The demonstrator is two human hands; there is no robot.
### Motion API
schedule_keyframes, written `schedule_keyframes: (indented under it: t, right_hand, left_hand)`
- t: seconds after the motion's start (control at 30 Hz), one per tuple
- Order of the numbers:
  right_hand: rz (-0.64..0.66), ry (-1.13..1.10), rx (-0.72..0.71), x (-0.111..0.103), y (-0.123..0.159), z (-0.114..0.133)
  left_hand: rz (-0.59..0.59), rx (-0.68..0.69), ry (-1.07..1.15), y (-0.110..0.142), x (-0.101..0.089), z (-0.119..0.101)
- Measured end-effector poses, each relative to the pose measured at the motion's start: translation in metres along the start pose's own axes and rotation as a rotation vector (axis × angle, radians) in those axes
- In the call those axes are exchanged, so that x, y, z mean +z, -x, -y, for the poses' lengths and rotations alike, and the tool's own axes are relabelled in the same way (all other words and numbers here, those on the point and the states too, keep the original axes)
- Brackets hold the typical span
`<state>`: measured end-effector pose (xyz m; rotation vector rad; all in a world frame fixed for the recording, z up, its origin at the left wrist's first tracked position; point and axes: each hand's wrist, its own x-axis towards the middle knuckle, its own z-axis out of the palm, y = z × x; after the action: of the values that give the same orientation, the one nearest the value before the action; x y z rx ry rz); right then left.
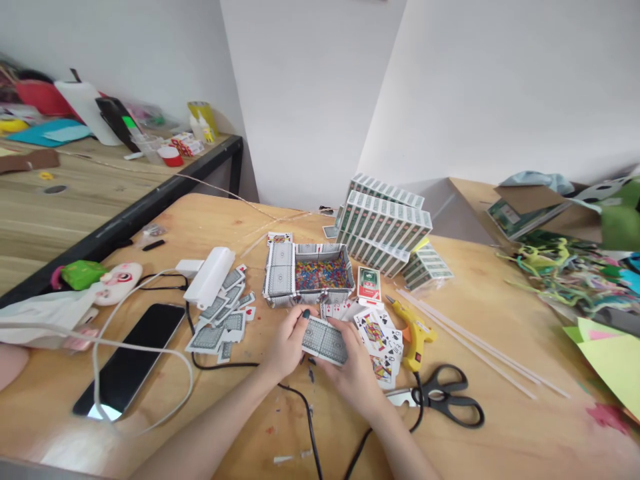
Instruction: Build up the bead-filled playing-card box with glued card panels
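Note:
Between my left hand [290, 340] and my right hand [353, 363] are grey-backed playing cards [324, 340], lying side by side with backs up. My left fingers close on their left end, and my right thumb and fingers grip the right end. Whether the cards are joined is too small to tell. Just beyond stands an open box built of playing cards [281, 270], with multicoloured bits [323, 275] inside. Face-up cards [375, 331] lie right of my right hand, next to a yellow glue gun [416, 333]. Cut and loose cards [233, 327] are heaped left of my left hand.
Stacked card packs [387, 223] rise behind the box, with a red card pack [369, 285] in front. Black-handled scissors [447, 397] and clear glue sticks [480, 347] lie to the right. A phone [133, 357], white power strip [210, 277] and cables [300, 393] occupy the left and front.

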<state>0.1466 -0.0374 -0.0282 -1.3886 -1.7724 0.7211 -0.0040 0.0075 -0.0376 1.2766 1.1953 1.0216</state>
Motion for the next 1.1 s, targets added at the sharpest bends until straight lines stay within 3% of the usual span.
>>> schedule_keyframes:
  t: [0.17,0.4,0.63,0.73,0.8,0.93,1.0,1.1]
  right_hand:
    - [-0.005,-0.015,-0.001,-0.004,-0.002,0.0]
    - [0.049,-0.025,-0.023,-0.013,-0.003,0.004]
    - [0.012,0.018,-0.061,-0.005,-0.002,0.0]
    - [-0.009,0.002,-0.044,-0.008,-0.002,0.002]
    - [-0.02,-0.045,-0.002,-0.012,-0.002,0.005]
    - [0.0,-0.3,0.115,-0.021,-0.003,0.008]
    - [0.099,-0.49,0.183,-0.022,-0.004,0.008]
    - [0.245,-0.73,0.288,-0.022,-0.005,0.011]
  left_hand:
    - [-0.047,-0.014,0.002,-0.001,0.001,-0.002]
    - [-0.083,-0.062,0.223,0.005,0.003,-0.005]
    - [-0.09,-0.022,0.166,0.006,0.003,-0.007]
    - [-0.033,-0.112,0.256,0.008,0.004,-0.013]
    - [0.029,-0.173,0.441,0.01,0.006,-0.02]
    - [0.248,-0.236,0.805,0.013,0.007,-0.027]
    - [0.338,-0.201,0.797,0.012,0.006,-0.026]
    - [0.311,-0.137,0.596,0.008,0.003,-0.02]
